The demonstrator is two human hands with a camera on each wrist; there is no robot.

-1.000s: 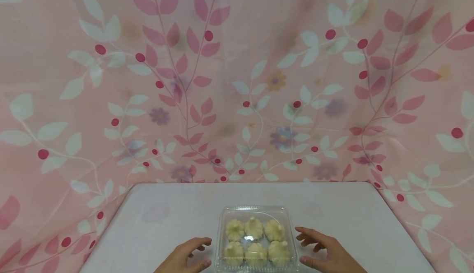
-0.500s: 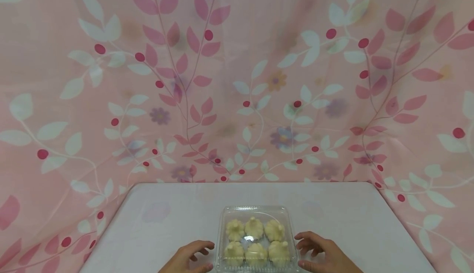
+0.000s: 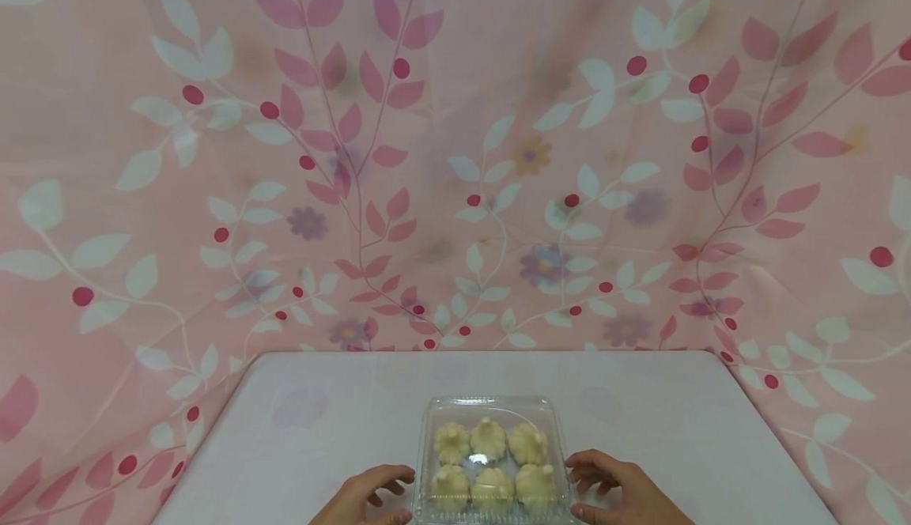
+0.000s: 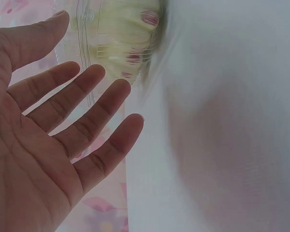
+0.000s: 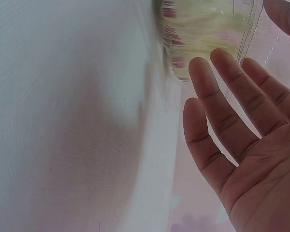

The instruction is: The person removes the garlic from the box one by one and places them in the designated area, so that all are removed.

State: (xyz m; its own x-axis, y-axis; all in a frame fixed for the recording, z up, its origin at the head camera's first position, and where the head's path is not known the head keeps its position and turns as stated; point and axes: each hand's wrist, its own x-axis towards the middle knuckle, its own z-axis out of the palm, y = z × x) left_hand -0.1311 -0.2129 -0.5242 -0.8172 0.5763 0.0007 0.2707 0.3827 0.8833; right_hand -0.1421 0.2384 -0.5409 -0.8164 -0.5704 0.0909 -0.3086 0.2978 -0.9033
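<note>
A clear plastic clamshell box (image 3: 491, 403) with its lid down stands near the front of the table. Inside sit several cream-coloured, ridged, garlic-like bulbs (image 3: 488, 436) in two rows. Purple streaks show low on their sides in both wrist views. My left hand (image 3: 366, 493) is at the box's left side, fingers apart and loosely bent, thumb toward me. At the opposite side, my right hand (image 3: 626, 487) mirrors it, palm facing the box. Fingertips of both hands are at the box's edges; whether they touch it, I cannot tell. Neither hand grips anything.
The white table (image 3: 342, 406) extends behind and to both sides of the box. A pink cloth (image 3: 441, 153) printed with leaves, berries and flowers hangs behind the table and on both sides.
Both hands have moved inward, closer to the box's sides: the left to the right, the right slightly to the left. The box and its contents have stayed in place.
</note>
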